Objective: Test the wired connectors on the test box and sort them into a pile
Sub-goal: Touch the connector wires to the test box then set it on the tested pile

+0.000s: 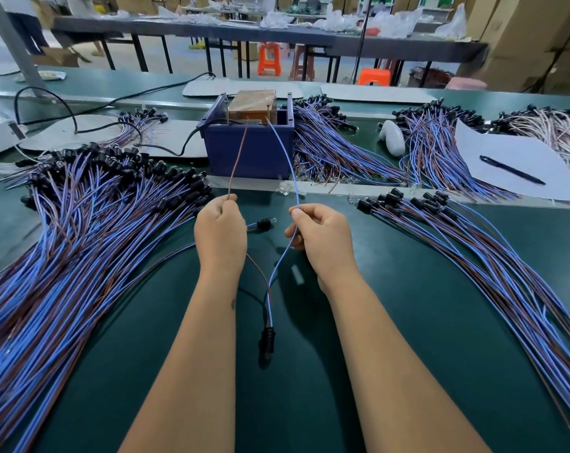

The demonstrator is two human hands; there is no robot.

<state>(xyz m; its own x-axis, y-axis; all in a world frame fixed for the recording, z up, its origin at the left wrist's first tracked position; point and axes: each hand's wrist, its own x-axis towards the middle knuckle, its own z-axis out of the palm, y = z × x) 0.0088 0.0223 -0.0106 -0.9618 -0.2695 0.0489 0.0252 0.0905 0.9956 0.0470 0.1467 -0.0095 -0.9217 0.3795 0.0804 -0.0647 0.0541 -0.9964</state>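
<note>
I am holding one wired connector up to the test box (pixel 248 138), with my left hand (pixel 220 233) pinching its brown wire (pixel 238 158) and my right hand (pixel 319 237) pinching its blue wire (pixel 288 161), both hands closed on the leads just below the stretch that rises toward the box. The two bare ends reach up to the contacts at the top front of the box; whether they actually touch is too fine for me to tell from here. To do this step well, I judge I should keep the two ends apart so they do not bridge, press each lightly and steadily against its own contact, and hold my wrists quiet long enough to read the result. The black connector body (pixel 266 338) hangs low between my forearms, close over the green worktop (pixel 408 289), its long axis running near-to-far with the wires leaving its far end and its plug end pointing back toward me. From it the wires fork into a V and run away from me, through my hands, to the box. A big pile of connectors (pixel 81 223) lies on my left, and a thinner pile (pixel 473 250) on my right; I cannot tell which holds the tested ones.
</note>
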